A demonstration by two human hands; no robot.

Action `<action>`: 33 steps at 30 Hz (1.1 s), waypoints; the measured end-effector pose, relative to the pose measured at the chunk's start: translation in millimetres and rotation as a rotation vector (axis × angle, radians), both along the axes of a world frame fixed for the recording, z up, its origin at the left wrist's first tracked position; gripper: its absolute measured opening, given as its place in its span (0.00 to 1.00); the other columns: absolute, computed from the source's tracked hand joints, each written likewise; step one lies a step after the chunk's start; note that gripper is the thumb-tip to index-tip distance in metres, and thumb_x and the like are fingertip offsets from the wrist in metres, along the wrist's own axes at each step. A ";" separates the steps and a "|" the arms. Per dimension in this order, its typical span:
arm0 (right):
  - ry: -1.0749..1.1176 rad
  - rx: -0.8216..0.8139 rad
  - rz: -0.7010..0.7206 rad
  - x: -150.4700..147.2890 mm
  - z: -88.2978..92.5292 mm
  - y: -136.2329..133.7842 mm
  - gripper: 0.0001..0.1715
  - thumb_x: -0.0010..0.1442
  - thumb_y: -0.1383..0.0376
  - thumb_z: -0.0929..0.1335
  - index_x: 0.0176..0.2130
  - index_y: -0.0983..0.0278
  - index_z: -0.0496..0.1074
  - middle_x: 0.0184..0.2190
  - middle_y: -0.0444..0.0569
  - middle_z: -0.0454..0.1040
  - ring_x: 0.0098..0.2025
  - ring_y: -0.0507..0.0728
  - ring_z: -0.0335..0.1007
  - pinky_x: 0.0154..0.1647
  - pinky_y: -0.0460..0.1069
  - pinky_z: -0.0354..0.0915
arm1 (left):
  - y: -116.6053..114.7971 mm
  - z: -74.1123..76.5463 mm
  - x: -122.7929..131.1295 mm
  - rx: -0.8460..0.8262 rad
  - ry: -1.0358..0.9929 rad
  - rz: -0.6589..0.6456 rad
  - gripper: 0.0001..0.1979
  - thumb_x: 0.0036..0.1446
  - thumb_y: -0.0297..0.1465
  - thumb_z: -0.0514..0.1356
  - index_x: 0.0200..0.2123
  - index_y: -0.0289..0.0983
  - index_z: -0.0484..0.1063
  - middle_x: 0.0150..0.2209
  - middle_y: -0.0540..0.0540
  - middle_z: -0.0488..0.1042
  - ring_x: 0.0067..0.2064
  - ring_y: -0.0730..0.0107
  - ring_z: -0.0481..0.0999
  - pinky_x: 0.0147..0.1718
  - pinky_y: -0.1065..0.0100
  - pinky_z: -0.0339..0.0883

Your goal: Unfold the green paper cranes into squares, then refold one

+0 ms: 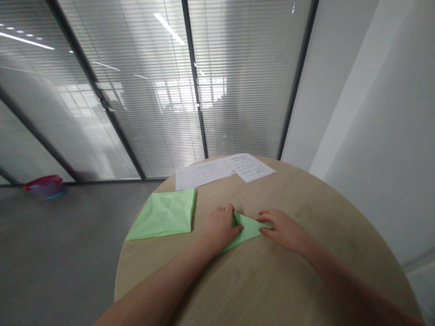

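Note:
A piece of light green paper (250, 226), folded to a pointed shape, lies on the round wooden table (258, 285) in front of me. My left hand (220, 226) covers its left part, thumb on top and fingers closed over the far edge. At the pointed right end, my right hand (280, 228) has the tip between thumb and fingers. Part of the paper is hidden under the left hand. To the left lies a larger creased green sheet (166, 213), apart from both hands.
Printed white sheets (205, 173) lie at the table's far edge, one of them (250, 167) turned at an angle. Behind the table stands a glass partition with blinds (163, 90). A white wall (380, 136) rises on the right. On the floor at far left sits a red basket (46, 185).

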State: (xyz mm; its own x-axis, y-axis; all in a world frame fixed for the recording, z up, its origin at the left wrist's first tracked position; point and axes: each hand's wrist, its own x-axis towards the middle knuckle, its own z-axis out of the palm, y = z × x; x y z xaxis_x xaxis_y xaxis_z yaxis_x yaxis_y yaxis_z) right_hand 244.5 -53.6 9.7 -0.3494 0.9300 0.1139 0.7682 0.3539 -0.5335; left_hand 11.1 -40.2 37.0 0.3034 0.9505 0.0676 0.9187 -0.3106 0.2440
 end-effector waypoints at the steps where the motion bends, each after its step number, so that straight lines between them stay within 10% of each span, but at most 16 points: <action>1: 0.001 -0.003 -0.009 -0.6 0.5 -0.3 0.14 0.60 0.67 0.70 0.46 0.63 0.82 0.55 0.56 0.78 0.57 0.63 0.73 0.62 0.56 0.65 | 1.0 -1.5 -0.3 -0.010 -0.038 0.010 0.19 0.58 0.36 0.66 0.50 0.36 0.70 0.44 0.38 0.79 0.47 0.50 0.79 0.43 0.58 0.69; 9: 0.199 -0.028 -0.052 -3.6 -1.4 2.1 0.04 0.61 0.65 0.70 0.35 0.63 0.76 0.46 0.53 0.80 0.51 0.61 0.75 0.55 0.54 0.66 | 19.4 -22.2 -4.8 -0.135 -0.725 -0.044 0.09 0.54 0.26 0.63 0.40 0.38 0.70 0.30 0.51 0.74 0.33 0.67 0.74 0.35 0.67 0.64; 14: 0.430 -0.198 -0.138 -2.2 -5.4 5.3 0.12 0.63 0.59 0.68 0.45 0.61 0.75 0.38 0.50 0.81 0.39 0.57 0.77 0.42 0.50 0.68 | 25.6 -24.8 -5.1 -0.299 -1.060 0.010 0.12 0.53 0.33 0.64 0.41 0.37 0.73 0.26 0.53 0.71 0.27 0.71 0.68 0.28 0.70 0.60; 33: 0.732 -0.412 -0.204 7.8 -10.4 12.5 0.26 0.56 0.45 0.73 0.37 0.65 0.76 0.28 0.49 0.78 0.27 0.52 0.70 0.30 0.46 0.64 | 23.7 -19.2 -7.0 -0.246 -1.206 0.186 0.17 0.54 0.46 0.66 0.33 0.36 0.77 0.26 0.51 0.71 0.27 0.72 0.65 0.27 0.71 0.56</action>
State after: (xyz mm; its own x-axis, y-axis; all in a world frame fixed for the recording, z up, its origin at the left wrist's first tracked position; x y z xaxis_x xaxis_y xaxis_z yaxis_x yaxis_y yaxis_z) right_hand 252.2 -41.1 -0.7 -0.1414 0.9832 -0.1153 0.2088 -0.0842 -0.9743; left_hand 4.1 -16.4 17.7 0.0309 0.9992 0.0235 0.0934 -0.0263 0.9953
